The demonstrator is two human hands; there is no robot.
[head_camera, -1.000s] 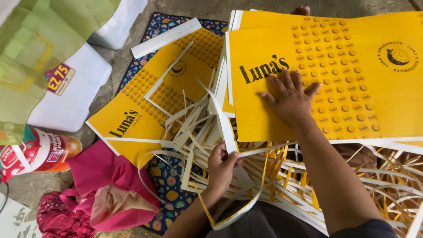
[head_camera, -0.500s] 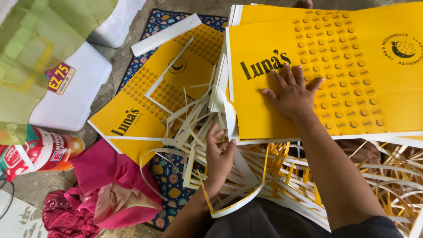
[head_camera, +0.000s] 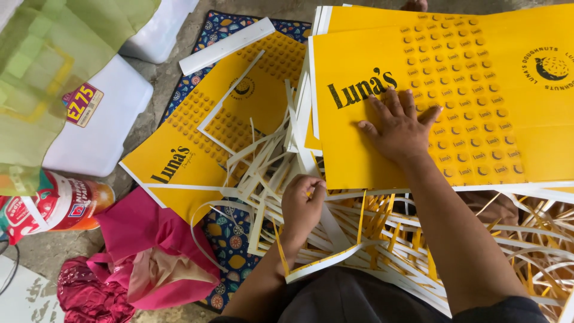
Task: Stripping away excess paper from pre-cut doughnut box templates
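Observation:
My right hand (head_camera: 397, 127) lies flat, fingers spread, on top of a stack of large yellow printed cardboard sheets (head_camera: 478, 78) at the upper right. My left hand (head_camera: 302, 203) is closed around a white trimmed strip at the stack's lower left corner, amid a heap of white and yellow offcut strips (head_camera: 269, 173). A second yellow sheet (head_camera: 203, 143) lies to the left on a patterned mat, with a thin white strip across it.
A dark patterned mat (head_camera: 230, 230) covers the concrete floor. Pink cloth (head_camera: 143, 245) lies at lower left beside a red can (head_camera: 54, 206). White foam blocks (head_camera: 101, 125) and green fabric (head_camera: 54, 54) sit at the upper left. More strips (head_camera: 532, 239) pile at lower right.
My left hand has moved up and right along the sheet's edge, gripping the strip closer to the stack. My right hand stays pressed flat on the top sheet.

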